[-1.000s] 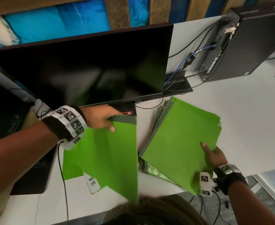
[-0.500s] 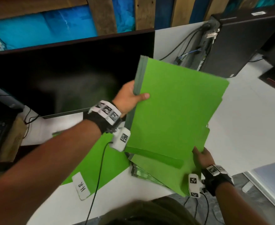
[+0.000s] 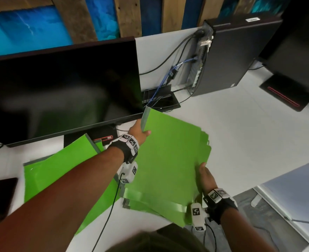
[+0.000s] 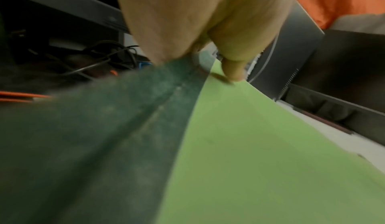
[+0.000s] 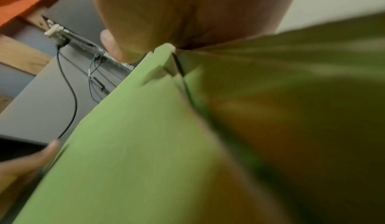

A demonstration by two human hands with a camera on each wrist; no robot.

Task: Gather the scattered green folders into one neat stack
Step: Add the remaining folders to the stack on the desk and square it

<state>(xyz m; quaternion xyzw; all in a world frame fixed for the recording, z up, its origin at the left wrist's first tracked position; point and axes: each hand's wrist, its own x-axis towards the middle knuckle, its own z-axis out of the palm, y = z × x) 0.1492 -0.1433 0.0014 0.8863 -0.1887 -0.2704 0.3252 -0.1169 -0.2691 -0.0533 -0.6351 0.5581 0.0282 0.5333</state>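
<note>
Left hand: grips the grey spine edge of the top green folder, thumb lying across its face and fingers curled behind, just below the lower right corner of the monitor.
Right hand: holds the stack at its right edge, thumb on top; the fingers go under the folders and are hidden in the head view.
Top green folder: lies on the stack, slightly askew, its spine pointing toward the monitor's corner.
Stack: several green folders on the white counter, in front of the monitor and to its right, their edges fanned out and uneven at the near side.
Loose green folder: flat on the counter in front of the monitor, left of the stack, partly under the left forearm.
Computer tower: right of the monitor, with cables running from its back.
</note>
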